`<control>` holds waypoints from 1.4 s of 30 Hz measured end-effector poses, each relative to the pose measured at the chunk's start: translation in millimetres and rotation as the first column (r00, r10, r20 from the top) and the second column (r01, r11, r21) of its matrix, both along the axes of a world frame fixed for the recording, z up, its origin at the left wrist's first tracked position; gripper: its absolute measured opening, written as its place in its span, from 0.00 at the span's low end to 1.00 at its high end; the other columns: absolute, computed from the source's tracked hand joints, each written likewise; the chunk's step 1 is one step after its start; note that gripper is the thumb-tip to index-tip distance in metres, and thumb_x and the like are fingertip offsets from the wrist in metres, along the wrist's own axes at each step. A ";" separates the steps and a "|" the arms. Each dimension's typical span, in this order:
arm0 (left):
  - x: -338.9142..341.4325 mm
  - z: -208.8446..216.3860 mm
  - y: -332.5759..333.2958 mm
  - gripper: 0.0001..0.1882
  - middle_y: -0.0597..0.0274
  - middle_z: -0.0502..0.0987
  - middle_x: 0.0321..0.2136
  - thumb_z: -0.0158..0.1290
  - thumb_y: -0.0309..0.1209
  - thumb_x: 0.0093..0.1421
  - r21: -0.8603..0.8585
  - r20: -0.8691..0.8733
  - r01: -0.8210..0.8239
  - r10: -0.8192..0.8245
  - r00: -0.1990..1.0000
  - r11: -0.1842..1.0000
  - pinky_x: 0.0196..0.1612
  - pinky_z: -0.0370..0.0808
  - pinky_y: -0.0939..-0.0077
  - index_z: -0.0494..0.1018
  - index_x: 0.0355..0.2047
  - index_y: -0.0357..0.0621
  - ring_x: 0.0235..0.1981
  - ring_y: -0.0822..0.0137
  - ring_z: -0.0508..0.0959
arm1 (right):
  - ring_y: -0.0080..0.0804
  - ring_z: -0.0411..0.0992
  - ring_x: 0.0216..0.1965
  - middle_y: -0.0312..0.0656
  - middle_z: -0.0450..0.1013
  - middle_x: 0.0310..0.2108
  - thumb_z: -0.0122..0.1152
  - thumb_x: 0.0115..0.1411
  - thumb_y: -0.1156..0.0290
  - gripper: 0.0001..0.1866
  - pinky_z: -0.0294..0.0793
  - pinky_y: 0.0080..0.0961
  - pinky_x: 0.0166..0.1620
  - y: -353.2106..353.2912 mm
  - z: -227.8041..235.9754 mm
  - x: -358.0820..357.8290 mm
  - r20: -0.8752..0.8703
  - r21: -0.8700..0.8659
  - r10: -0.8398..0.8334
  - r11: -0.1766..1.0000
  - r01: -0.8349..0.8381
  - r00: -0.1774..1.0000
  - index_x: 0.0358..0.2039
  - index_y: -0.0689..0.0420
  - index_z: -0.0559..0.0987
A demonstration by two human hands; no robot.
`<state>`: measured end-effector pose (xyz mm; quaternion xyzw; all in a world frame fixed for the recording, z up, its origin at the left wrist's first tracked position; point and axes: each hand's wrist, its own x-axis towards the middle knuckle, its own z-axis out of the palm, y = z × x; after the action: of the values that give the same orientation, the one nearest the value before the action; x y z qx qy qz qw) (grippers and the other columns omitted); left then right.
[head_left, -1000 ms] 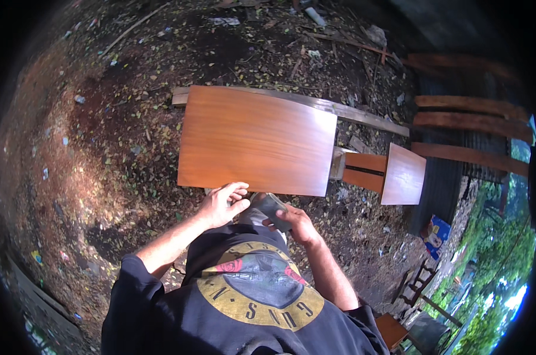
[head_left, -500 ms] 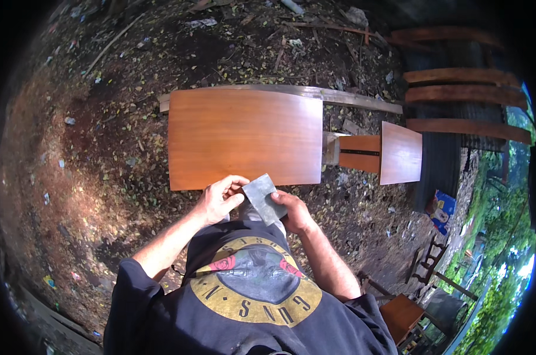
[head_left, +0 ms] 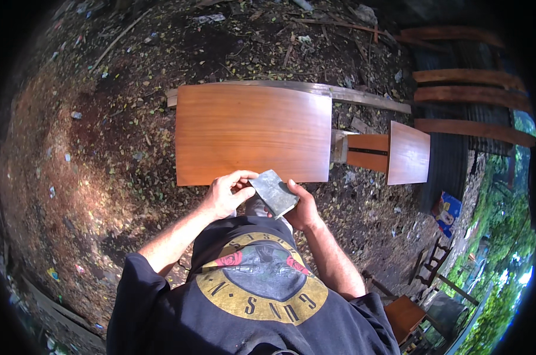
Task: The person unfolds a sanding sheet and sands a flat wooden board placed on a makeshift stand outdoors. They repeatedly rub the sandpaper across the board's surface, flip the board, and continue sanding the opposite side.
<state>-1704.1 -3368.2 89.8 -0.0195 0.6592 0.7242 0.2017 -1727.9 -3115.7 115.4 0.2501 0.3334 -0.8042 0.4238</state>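
Observation:
A grey, worn-looking piece of sandpaper [head_left: 274,192], seemingly folded or wrapped round a flat block, is held in front of my body. Its lighter, yellowish lower edge shows. My right hand [head_left: 303,207] grips it from the right, thumb on top and fingers mostly hidden beneath. At its upper left corner, my left hand [head_left: 228,192] has thumb and fingers closed on the edge. Just beyond my hands lies a varnished reddish-brown wooden panel [head_left: 253,133], raised on supports. To its right is a smaller wooden panel [head_left: 408,152] with two brown slats [head_left: 368,142] beside it.
A long timber beam [head_left: 368,99] runs behind the large panel. Curved brown boards [head_left: 469,94] rest over dark corrugated sheets at right. A blue package [head_left: 446,213] and wooden chair parts [head_left: 436,260] lie at lower right. Leaves and scraps litter the dirt ground [head_left: 114,160].
The sandpaper has tilted and turned, so its lower edge now shows. My left fingers have closed on its left corner. The whole view has shifted slightly.

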 end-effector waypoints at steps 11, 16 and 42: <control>2.1 -2.2 4.0 0.18 0.63 0.83 0.35 0.63 0.25 0.60 0.087 0.046 -0.088 0.084 0.995 0.992 0.44 0.79 0.74 0.77 0.51 0.41 0.36 0.74 0.81 | 0.43 0.77 0.55 0.51 0.75 0.57 0.45 0.73 0.46 0.34 0.76 0.43 0.57 -6.5 6.6 -1.5 -0.034 0.142 -0.026 0.989 0.031 0.999 0.64 0.65 0.69; 2.2 -6.7 2.8 0.15 0.60 0.81 0.37 0.60 0.27 0.67 0.071 0.045 -0.112 0.109 0.993 0.991 0.43 0.79 0.76 0.74 0.51 0.35 0.37 0.73 0.81 | 0.43 0.76 0.53 0.52 0.75 0.56 0.42 0.74 0.43 0.37 0.76 0.43 0.52 -0.8 9.0 -5.6 -0.069 -0.037 -0.005 0.999 0.003 0.998 0.65 0.66 0.69; -2.8 6.6 7.2 0.13 0.64 0.80 0.33 0.58 0.36 0.70 0.156 0.175 -0.285 0.258 0.950 0.946 0.41 0.78 0.77 0.73 0.38 0.37 0.36 0.76 0.79 | 0.36 0.80 0.47 0.51 0.80 0.49 0.73 0.61 0.65 0.27 0.81 0.35 0.50 -43.8 12.3 -14.4 -0.464 0.867 0.687 0.482 0.127 0.560 0.57 0.62 0.77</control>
<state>-1706.9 -3360.9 96.4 -0.1473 0.5649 0.7979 0.1504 -1742.3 -3159.5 127.7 -0.0215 0.8582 -0.4701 0.2050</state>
